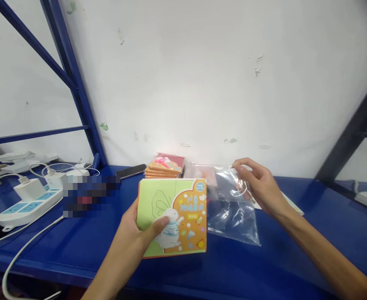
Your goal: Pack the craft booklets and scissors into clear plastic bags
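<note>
My left hand (pixel 142 233) grips a stack of square paper sheets (pixel 158 191), its thumb pressed on the front. The top sheet is light green with a butterfly outline, and an orange printed card (pixel 191 225) with a white rabbit covers its right side. With thumb and fingers pinched, my right hand (pixel 258 181) holds the upper edge of a clear plastic bag (pixel 233 216). The bag hangs to the right of the paper stack, partly behind it. Whether its mouth is spread cannot be made out.
Behind the paper stands a pile of similar packs (pixel 164 166) by the white wall. A dark phone (pixel 131 171) lies left of it on the blue table (pixel 108 246). At left are a power strip (pixel 30 208) with plugs and white cables. A pale sheet (pixel 291 204) lies beyond my right wrist.
</note>
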The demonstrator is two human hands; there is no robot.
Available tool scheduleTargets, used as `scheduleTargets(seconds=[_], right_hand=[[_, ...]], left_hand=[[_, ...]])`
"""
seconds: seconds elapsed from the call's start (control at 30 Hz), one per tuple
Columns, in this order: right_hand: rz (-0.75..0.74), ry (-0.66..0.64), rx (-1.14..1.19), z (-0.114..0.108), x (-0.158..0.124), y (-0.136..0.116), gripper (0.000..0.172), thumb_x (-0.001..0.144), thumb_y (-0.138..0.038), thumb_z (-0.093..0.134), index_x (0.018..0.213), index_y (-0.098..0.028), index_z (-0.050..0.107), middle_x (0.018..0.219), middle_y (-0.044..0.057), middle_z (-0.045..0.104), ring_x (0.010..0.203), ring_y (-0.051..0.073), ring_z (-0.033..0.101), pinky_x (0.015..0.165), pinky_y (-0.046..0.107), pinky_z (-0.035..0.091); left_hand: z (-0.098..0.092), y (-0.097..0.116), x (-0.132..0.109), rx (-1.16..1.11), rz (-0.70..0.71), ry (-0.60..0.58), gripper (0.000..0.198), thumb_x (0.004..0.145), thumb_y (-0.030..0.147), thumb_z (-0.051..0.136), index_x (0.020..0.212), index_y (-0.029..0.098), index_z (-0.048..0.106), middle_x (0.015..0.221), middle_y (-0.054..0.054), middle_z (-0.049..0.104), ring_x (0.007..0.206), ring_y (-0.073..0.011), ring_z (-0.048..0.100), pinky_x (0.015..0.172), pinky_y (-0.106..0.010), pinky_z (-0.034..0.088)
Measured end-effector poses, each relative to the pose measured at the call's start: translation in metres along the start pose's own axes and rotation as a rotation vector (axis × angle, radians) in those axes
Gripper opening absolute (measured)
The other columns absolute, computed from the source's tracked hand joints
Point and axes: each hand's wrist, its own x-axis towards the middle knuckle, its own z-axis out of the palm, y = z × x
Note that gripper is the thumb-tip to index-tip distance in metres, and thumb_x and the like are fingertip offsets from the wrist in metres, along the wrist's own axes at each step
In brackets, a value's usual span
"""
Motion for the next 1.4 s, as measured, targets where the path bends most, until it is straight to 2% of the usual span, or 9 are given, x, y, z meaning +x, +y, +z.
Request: scheduleTargets(seconds=[0.17,0.4,0.63,0.77,0.87,0.97,1.03,1.17,1.4], right_hand=[[0.005,0.005,0.119,-0.009,0.003,0.002,0.025,0.089,-0.050,0.070,0.093,-0.027,0.063,0.051,-0.007,0.055,0.034,0.010,0.040,0.034,0.024,0.026],[0.001,-0.043,0.149,-0.005,0.002,0.009,0.023,0.092,-0.049,0.068,0.090,-0.027,0.063,0.046,-0.009,0.048,0.034,0.009,0.037,0.038,0.024,0.030],[0.000,0.136,-0.066,-0.002,-0.001,0.002,0.025,0.087,-0.049,0.072,0.092,-0.025,0.066,0.053,-0.004,0.058,0.041,0.012,0.047,0.039,0.025,0.036],[-0.044,0.197,-0.100,0.007,-0.006,-0.003,0.026,0.087,-0.051,0.070,0.089,-0.026,0.063,0.048,-0.005,0.056,0.037,0.013,0.048,0.038,0.026,0.037],[-0.043,0.179,-0.070,0.014,-0.011,-0.005,0.027,0.089,-0.052,0.068,0.089,-0.027,0.059,0.050,-0.005,0.059,0.034,0.013,0.047,0.036,0.026,0.035],[-0.056,0.146,-0.020,0.016,-0.013,-0.003,0.028,0.088,-0.053,0.068,0.089,-0.027,0.057,0.053,-0.005,0.062,0.032,0.012,0.046,0.032,0.026,0.032],[-0.067,0.123,0.011,0.014,-0.013,0.000,0.028,0.089,-0.054,0.068,0.090,-0.028,0.057,0.051,-0.006,0.060,0.029,0.012,0.043,0.031,0.025,0.028],[-0.058,0.071,0.093,0.010,-0.010,0.005,0.024,0.092,-0.051,0.067,0.089,-0.029,0.057,0.047,-0.008,0.054,0.029,0.010,0.041,0.031,0.024,0.024],[-0.013,0.014,0.226,0.008,-0.011,0.005,0.020,0.093,-0.047,0.067,0.089,-0.029,0.058,0.045,-0.008,0.055,0.027,0.008,0.036,0.031,0.021,0.022]], left_hand=[[-0.007,0.004,0.010,-0.073,-0.004,0.062,0.066,0.066,0.035,0.092,0.123,0.017,0.064,0.113,-0.015,0.080,0.096,-0.0356,0.078,0.076,-0.040,0.066],[-0.006,0.000,0.014,-0.101,0.023,0.093,0.065,0.065,0.031,0.092,0.122,0.015,0.065,0.113,-0.016,0.079,0.098,-0.0372,0.077,0.078,-0.042,0.066],[-0.010,0.012,0.006,-0.119,0.017,0.123,0.074,0.059,0.033,0.094,0.125,0.016,0.064,0.107,-0.015,0.081,0.089,-0.0357,0.079,0.074,-0.041,0.067],[0.001,0.009,-0.008,-0.038,0.013,0.092,0.068,0.059,0.036,0.094,0.119,0.017,0.067,0.101,-0.013,0.082,0.086,-0.0360,0.079,0.067,-0.038,0.066],[0.013,0.001,-0.017,0.050,0.048,0.061,0.061,0.062,0.036,0.093,0.116,0.018,0.069,0.096,-0.011,0.082,0.079,-0.0335,0.079,0.063,-0.036,0.065],[0.017,-0.004,-0.018,0.136,0.102,0.027,0.057,0.067,0.036,0.089,0.118,0.021,0.068,0.103,-0.009,0.082,0.085,-0.0323,0.079,0.069,-0.035,0.065],[0.015,-0.005,-0.015,0.198,0.153,0.097,0.056,0.068,0.034,0.088,0.118,0.022,0.068,0.104,-0.007,0.081,0.087,-0.0313,0.078,0.070,-0.033,0.064],[0.007,-0.001,-0.006,0.264,0.230,0.258,0.048,0.068,0.033,0.087,0.111,0.022,0.069,0.095,-0.005,0.081,0.078,-0.0291,0.077,0.064,-0.031,0.062],[-0.005,0.008,0.004,0.313,0.252,0.279,0.044,0.071,0.035,0.086,0.109,0.021,0.068,0.096,-0.005,0.079,0.080,-0.0275,0.076,0.064,-0.030,0.062]])
